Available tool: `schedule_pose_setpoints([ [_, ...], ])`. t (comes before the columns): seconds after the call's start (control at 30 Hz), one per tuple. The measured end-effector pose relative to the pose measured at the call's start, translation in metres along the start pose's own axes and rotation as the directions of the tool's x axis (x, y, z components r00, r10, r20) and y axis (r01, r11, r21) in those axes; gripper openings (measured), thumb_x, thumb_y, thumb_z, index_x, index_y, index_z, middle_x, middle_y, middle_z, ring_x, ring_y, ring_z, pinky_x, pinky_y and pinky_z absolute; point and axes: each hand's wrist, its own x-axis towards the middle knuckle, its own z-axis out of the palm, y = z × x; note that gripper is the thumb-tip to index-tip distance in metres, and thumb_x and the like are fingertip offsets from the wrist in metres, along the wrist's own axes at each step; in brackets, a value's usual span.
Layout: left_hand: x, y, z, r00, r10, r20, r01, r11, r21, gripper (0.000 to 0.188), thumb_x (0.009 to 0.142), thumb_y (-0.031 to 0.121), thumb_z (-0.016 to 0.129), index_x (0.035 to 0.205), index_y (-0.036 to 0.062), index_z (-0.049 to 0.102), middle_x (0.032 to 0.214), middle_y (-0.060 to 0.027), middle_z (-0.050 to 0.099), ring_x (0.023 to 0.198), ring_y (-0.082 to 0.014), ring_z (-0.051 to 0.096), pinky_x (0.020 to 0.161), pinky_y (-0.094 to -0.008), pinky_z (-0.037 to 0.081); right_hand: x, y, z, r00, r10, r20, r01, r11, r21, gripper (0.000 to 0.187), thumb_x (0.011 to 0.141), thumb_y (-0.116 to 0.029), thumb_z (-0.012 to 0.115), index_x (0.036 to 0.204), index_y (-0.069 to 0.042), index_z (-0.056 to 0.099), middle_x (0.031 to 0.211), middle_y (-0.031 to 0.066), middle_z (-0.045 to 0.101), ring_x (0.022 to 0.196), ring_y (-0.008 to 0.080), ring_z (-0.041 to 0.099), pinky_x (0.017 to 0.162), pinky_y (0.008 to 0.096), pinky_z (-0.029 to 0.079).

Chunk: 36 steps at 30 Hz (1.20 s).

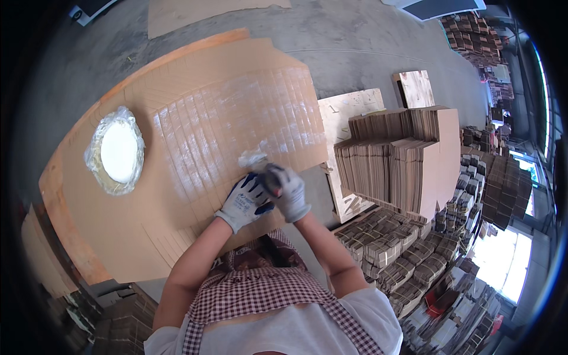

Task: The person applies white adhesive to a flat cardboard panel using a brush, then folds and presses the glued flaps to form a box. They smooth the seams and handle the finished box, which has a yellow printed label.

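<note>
Head view: right hand (290, 192) with grip holding brush (254, 158); left hand (241, 202), grip unclear; even strokes should suit glossy cardboard (236, 112)

Wearer's kit: knit work gloves, both hands. Left glove (241, 204): off-white back, dark blue coating on the fingers, dark print plus a small red mark on the back, pale cuff stopping at the wrist. Right glove (291, 194): same off-white and dark blue, blurred, so any print unreadable. Forearms bare. Shirt (248, 335): plain, white to light grey, short loose sleeves (375, 316). Over it an apron (266, 293): small maroon-and-white check bib, matching wide check shoulder straps (350, 325). Below the bib, fabric goes dark maroon with a print; pattern too small to make out.
</note>
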Motion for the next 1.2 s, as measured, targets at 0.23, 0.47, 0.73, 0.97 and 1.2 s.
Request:
schedule_pose_setpoints([
  [0.23, -0.009, -0.02, 0.031, 0.935, 0.213, -0.283, -0.175, 0.972, 0.154, 0.054, 0.089, 0.047, 0.063, 0.127, 0.0085, 0.06, 0.129, -0.0141, 0.06, 0.122, -0.0319, 0.055, 0.111, -0.0475, 0.039, -0.002, -0.015, -0.015, 0.999, 0.038, 0.017, -0.038, 0.999, -0.013, 0.051, 0.074, -0.021, 0.083, 0.117, -0.007, 0.061, 0.114, 0.0153, 0.064, 0.102, 0.0336, 0.065, 0.088, 0.0444, 0.053],
  [0.47, -0.014, -0.022, 0.032, 0.857, 0.346, -0.381, -0.281, 0.935, 0.217, 0.042, 0.091, 0.04, 0.062, 0.118, 0.0078, 0.062, 0.122, -0.0144, 0.063, 0.118, -0.0295, 0.058, 0.105, -0.0423, 0.045, 0.012, -0.011, -0.013, 0.992, 0.128, 0.015, -0.121, 0.966, -0.229, 0.046, 0.074, -0.02, 0.081, 0.114, -0.008, 0.062, 0.115, 0.0139, 0.065, 0.102, 0.0342, 0.064, 0.088, 0.0447, 0.053],
  [0.73, -0.01, -0.023, 0.032, 0.979, 0.174, -0.102, -0.185, 0.977, -0.107, 0.049, 0.097, 0.044, 0.054, 0.125, 0.0052, 0.06, 0.132, -0.0169, 0.06, 0.126, -0.0337, 0.054, 0.11, -0.0467, 0.041, -0.005, -0.019, 0.001, 0.986, 0.042, 0.16, -0.039, 0.999, -0.019, 0.05, 0.074, -0.021, 0.08, 0.118, -0.008, 0.061, 0.116, 0.0149, 0.064, 0.104, 0.035, 0.064, 0.09, 0.0464, 0.051],
  [0.97, -0.007, -0.029, 0.049, 0.962, 0.239, -0.135, -0.239, 0.971, 0.016, 0.052, 0.095, 0.045, 0.056, 0.128, 0.0055, 0.06, 0.135, -0.0159, 0.058, 0.126, -0.0325, 0.054, 0.112, -0.0471, 0.039, 0.012, -0.032, -0.008, 0.996, -0.082, 0.028, 0.084, 0.994, -0.063, 0.046, 0.073, -0.016, 0.085, 0.112, -0.007, 0.063, 0.113, 0.0144, 0.067, 0.098, 0.0348, 0.068, 0.085, 0.0424, 0.055],
  [1.2, -0.011, -0.022, 0.032, 0.922, 0.292, -0.255, -0.271, 0.956, 0.115, 0.048, 0.094, 0.04, 0.059, 0.127, 0.0055, 0.061, 0.133, -0.0143, 0.059, 0.128, -0.0318, 0.053, 0.112, -0.0464, 0.04, 0.05, 0.028, -0.005, 0.939, 0.264, -0.221, -0.294, 0.949, -0.114, 0.048, 0.075, -0.013, 0.083, 0.118, -0.007, 0.061, 0.113, 0.0157, 0.066, 0.097, 0.0366, 0.067, 0.082, 0.0424, 0.055],
])
